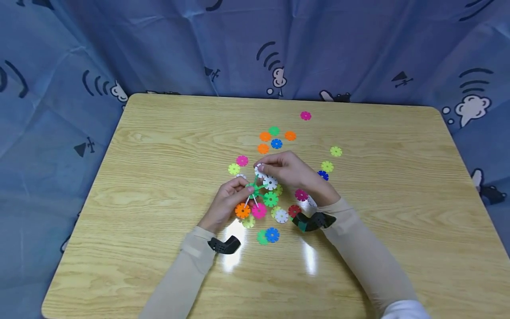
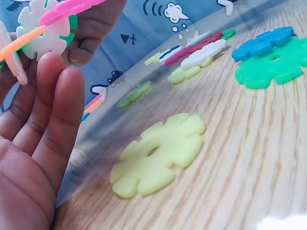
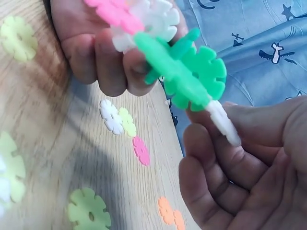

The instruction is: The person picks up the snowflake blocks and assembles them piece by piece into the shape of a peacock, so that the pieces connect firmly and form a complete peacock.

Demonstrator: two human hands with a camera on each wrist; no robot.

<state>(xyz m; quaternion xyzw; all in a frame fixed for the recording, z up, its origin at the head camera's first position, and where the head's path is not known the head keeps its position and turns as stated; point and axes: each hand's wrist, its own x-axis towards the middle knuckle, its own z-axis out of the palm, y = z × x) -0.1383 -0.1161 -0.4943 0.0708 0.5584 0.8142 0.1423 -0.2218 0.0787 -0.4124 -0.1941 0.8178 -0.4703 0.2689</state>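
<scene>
My left hand point(image 1: 228, 203) grips a cluster of interlocking snowflake discs by its green middle disc point(image 1: 252, 190). From that cluster stick out an orange disc point(image 1: 242, 211), a pink disc point(image 1: 259, 211), a green disc point(image 1: 271, 199) and a white disc point(image 1: 270, 183). My right hand point(image 1: 290, 170) pinches another white disc point(image 1: 260, 170) between thumb and fingers at the cluster's far side. In the right wrist view this white disc point(image 3: 223, 125) meets the edge of a green disc point(image 3: 209, 72). The left wrist view shows the left fingers point(image 2: 50, 91) under the cluster.
Loose discs lie around both hands on the wooden table point(image 1: 159, 146). Beyond them are orange discs point(image 1: 290, 136) and a far pink disc point(image 1: 305, 115). Yellow discs point(image 1: 336, 151) lie to the right, and a blue disc point(image 1: 272, 235) overlaps a green one nearer me. A blue curtain point(image 1: 239, 44) hangs behind.
</scene>
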